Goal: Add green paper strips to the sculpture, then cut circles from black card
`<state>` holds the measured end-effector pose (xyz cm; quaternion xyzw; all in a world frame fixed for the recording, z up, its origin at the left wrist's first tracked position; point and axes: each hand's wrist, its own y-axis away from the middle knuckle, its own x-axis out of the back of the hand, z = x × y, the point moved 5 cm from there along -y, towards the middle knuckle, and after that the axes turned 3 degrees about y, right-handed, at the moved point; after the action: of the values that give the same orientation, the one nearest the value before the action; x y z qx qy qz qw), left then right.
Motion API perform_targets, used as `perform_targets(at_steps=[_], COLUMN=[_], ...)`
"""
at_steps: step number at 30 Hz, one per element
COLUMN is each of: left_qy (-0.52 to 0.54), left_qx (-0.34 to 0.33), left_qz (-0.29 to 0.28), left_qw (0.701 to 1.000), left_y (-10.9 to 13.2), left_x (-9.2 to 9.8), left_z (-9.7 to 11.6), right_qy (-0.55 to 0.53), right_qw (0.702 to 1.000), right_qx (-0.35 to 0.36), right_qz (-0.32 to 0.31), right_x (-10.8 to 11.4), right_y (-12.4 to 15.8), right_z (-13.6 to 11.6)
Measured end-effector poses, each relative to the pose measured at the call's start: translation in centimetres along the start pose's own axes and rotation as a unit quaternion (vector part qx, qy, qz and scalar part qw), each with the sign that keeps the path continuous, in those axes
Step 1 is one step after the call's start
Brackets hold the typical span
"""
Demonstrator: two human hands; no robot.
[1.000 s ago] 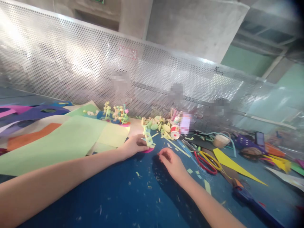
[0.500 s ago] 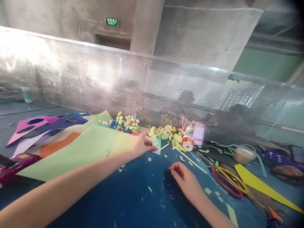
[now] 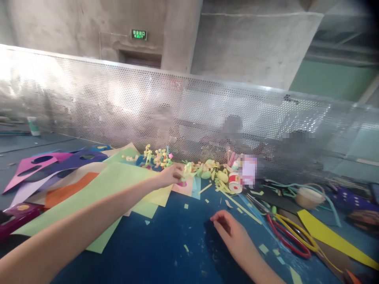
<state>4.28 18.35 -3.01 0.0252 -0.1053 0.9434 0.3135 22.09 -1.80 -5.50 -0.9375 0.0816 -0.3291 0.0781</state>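
My left hand (image 3: 170, 176) reaches across the table, its fingertips closed at the edge of a small yellow-green figure (image 3: 187, 169). A magenta piece (image 3: 182, 184) shows just under that figure, over a pale sheet. Part of the grip is hidden by the fingers. My right hand (image 3: 229, 227) hovers low over the blue tabletop (image 3: 166, 244), loosely curled with a gap between thumb and index finger and nothing in it. Beneath my left forearm spread large light-green sheets (image 3: 89, 197). Behind the left hand stand several small colourful figures (image 3: 158, 157).
Right of the left hand lie yellow-green pieces (image 3: 210, 169) and a red-and-white roll (image 3: 235, 182). Red-handled scissors (image 3: 288, 240) and a yellow strip (image 3: 334, 238) lie at right. Pink cut-out sheets (image 3: 37, 163) are at left. A perforated metal screen (image 3: 192, 106) bounds the back.
My left hand has drawn left and slightly back, and the small figure and magenta piece have shifted left too. The view has tilted slightly up. My right hand stays about where it was.
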Motion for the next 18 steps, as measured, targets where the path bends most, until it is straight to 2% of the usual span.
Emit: perform_targets(at_steps=[8,18], left_qy=[0.020,-0.086], left_qx=[-0.004,-0.014], left_qz=[-0.017,-0.020], left_qw=[1.000,0.996], left_y=[-0.8,0.5], left_x=[1.8,6.3], left_z=[-0.2,-1.9], right_qy=[0.021,0.026], right_qw=[0.999,0.999], right_qx=[-0.011,-0.013], right_qz=[-0.025,-0.029], right_x=[-0.4,-0.5], right_y=[-0.1,-0.6], right_z=[0.7,0.6])
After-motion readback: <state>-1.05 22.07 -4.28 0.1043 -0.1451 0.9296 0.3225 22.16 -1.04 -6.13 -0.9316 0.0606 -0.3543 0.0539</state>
